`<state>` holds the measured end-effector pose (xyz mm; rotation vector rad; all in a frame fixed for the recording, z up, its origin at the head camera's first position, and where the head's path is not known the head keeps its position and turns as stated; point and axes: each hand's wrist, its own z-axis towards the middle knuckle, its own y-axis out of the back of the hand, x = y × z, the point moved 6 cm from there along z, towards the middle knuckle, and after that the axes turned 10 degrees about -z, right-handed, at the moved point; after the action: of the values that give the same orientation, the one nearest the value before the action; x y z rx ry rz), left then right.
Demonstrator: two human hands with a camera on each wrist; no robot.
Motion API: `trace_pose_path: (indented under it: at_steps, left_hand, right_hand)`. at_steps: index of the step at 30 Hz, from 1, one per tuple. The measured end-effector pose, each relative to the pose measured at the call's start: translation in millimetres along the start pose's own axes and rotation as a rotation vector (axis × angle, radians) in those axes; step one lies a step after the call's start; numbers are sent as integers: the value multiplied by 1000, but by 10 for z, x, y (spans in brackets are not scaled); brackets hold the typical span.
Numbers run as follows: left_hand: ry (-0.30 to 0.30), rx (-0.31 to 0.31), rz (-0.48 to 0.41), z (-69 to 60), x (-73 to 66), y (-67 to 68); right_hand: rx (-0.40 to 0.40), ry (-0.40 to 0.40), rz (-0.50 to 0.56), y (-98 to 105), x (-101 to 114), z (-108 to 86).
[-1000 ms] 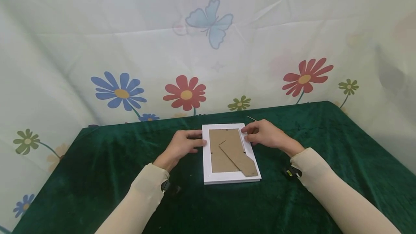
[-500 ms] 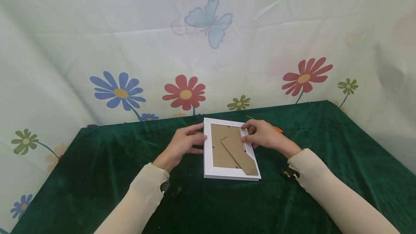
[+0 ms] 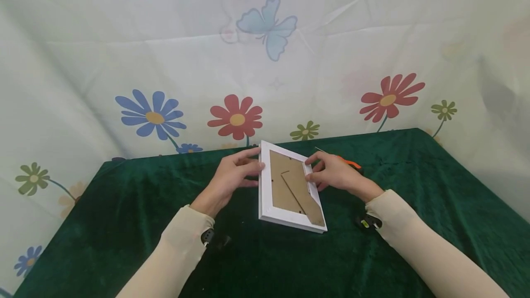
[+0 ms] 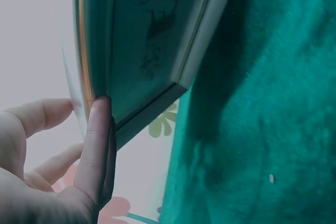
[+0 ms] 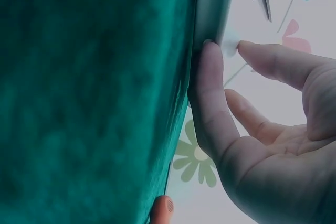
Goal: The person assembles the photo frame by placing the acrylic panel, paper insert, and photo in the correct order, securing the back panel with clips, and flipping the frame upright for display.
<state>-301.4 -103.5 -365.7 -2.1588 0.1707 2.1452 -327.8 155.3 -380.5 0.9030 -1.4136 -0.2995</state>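
A white picture frame [image 3: 265, 192] with a brown backing board [image 3: 285, 187] is tilted over the table, its left side raised and its back toward the head camera. My left hand [image 3: 229, 176] grips the left edge, thumb on the back and fingers at the side and underneath. In the left wrist view the frame's front shows a dim picture [image 4: 149, 35] with a dark animal figure. My right hand [image 3: 333, 171] holds the right edge between thumb and fingers; in the right wrist view one fingertip lies under the white edge [image 5: 215, 9].
Behind my right hand lies a tool with an orange handle [image 3: 349, 162] and a thin metal tip; its kind is partly hidden. A dark green cloth [image 3: 136, 224] covers the table. A white flower-printed curtain [image 3: 186, 59] hangs behind its far edge.
The picture frame's left side has risen off the cloth, with my left hand lifting slightly, so the frame now leans down to the right. More of the orange handle shows.
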Motion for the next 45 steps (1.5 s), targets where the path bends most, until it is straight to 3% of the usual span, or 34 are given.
trace_pose_path:
  at_steps: [17, 28, 39, 45]
  left_hand:
    - [-75, -26, 7, -128, -305, -50]
    - [-113, -45, 33, -183, -380, -118]
    - [-120, -56, 29, -209, -363, -142]
    - [-130, -47, 22, -208, -363, -168]
  right_hand:
    - [70, 25, 134, -159, 91, -15]
    - [115, 32, 148, -230, 108, -20]
    - [94, 33, 67, -233, 108, -9]
    - [-9, 107, 47, -125, 211, -69]
